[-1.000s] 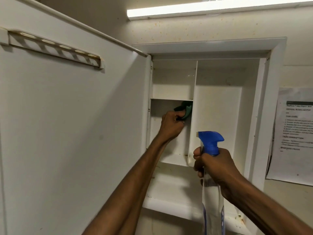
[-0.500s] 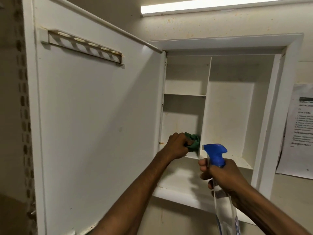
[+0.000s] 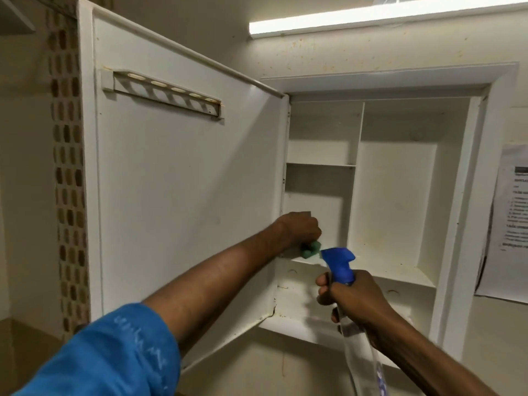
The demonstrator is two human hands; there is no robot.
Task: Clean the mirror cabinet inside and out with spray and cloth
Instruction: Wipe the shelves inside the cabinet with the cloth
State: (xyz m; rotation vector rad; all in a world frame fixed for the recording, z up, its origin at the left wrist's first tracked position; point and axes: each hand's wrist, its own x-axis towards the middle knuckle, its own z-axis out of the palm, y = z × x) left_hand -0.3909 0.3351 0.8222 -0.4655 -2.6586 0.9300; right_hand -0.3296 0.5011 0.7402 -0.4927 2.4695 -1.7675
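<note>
Wiping inside the cabinet (image 3: pixel 397 195): left hand (image 3: pixel 300 228) clenches the cloth (image 3: pixel 395 249) on the lower-left shelf (image 3: pixel 303 260), right hand (image 3: pixel 357 298) grips the spray bottle (image 3: pixel 341 265); the unwiped compartments likely come next.

Matt painted cabinet (image 3: pixel 397 201), soft cloth (image 3: pixel 395 250).

A bright blue short sleeve (image 3: pixel 114 355) with faint pale scribbled markings fills the lower left of the frame, covering the left upper arm. Both forearms are bare, with nothing worn at either wrist.
</note>
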